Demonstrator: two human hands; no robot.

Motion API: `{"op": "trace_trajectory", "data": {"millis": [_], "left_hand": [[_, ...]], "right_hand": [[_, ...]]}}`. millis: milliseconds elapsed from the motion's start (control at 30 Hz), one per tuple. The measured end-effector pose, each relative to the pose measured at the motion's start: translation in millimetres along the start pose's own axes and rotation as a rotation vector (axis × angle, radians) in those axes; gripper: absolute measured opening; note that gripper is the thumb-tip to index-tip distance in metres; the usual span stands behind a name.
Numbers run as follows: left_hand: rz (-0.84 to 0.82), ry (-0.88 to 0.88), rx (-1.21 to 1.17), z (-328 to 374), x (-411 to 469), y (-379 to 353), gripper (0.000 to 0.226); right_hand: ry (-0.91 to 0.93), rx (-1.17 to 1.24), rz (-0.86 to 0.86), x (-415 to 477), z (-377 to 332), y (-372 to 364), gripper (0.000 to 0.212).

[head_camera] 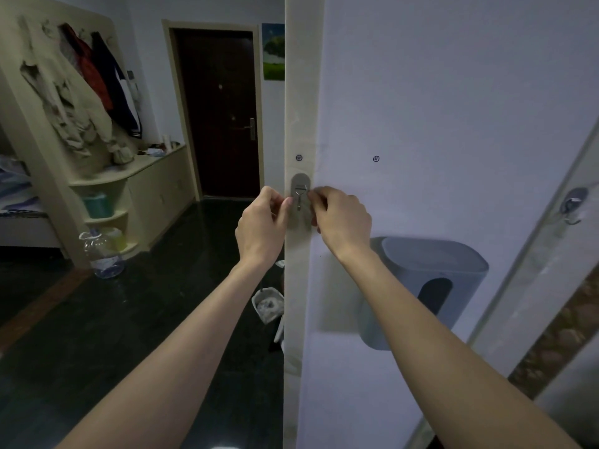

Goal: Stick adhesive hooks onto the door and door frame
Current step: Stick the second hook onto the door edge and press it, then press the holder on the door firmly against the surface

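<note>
A clear oval adhesive hook (300, 192) with a small metal hook lies flat against the pale beige door frame (299, 92). My left hand (262, 225) touches its left edge with thumb and fingers. My right hand (340, 217) pinches its right edge. A second hook (573, 205) is stuck on the frame strip at the far right. Two small round stickers (299, 158) (376, 158) sit above, one on the frame and one on the white wall.
A grey box (424, 286) is mounted on the white wall under my right arm. A dark door (220, 111) stands at the back. At left are a beige shelf unit with hanging coats (97, 79), a water jug (102, 254) and a small bin (267, 304) on the dark floor.
</note>
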State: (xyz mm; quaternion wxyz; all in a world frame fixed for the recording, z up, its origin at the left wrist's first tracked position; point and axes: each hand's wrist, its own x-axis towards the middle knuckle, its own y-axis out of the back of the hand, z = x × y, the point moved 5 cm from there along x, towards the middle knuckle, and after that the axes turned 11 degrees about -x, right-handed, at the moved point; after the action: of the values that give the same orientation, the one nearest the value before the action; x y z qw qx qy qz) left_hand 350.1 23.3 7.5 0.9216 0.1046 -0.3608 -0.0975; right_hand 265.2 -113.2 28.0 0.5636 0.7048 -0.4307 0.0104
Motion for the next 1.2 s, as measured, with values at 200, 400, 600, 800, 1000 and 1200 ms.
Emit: {"op": "trace_trajectory", "data": {"millis": [200,400,600,800,1000,1200], "left_hand": [[-0.010,0.003,0.007,7,-2,1,0.018],[-0.021,0.070,0.044,6,-2,3,0.024],[0.015,0.106,0.047,22,-16,14,0.027],[-0.028,0.117,-0.189,76,-41,2,0.028],[-0.200,0.308,-0.613,173,-91,-36,0.048],[-0.353,0.413,-0.782,247,-135,-58,0.054]], "right_hand": [[-0.003,0.020,-0.030,-3,-1,-2,0.039],[0.054,-0.103,-0.040,-7,-10,16,0.038],[0.019,-0.023,-0.077,-20,0,29,0.050],[0.107,0.301,-0.154,-52,28,81,0.047],[-0.018,0.696,-0.384,-89,107,156,0.060],[-0.111,0.885,-0.472,-111,194,221,0.071]]}}
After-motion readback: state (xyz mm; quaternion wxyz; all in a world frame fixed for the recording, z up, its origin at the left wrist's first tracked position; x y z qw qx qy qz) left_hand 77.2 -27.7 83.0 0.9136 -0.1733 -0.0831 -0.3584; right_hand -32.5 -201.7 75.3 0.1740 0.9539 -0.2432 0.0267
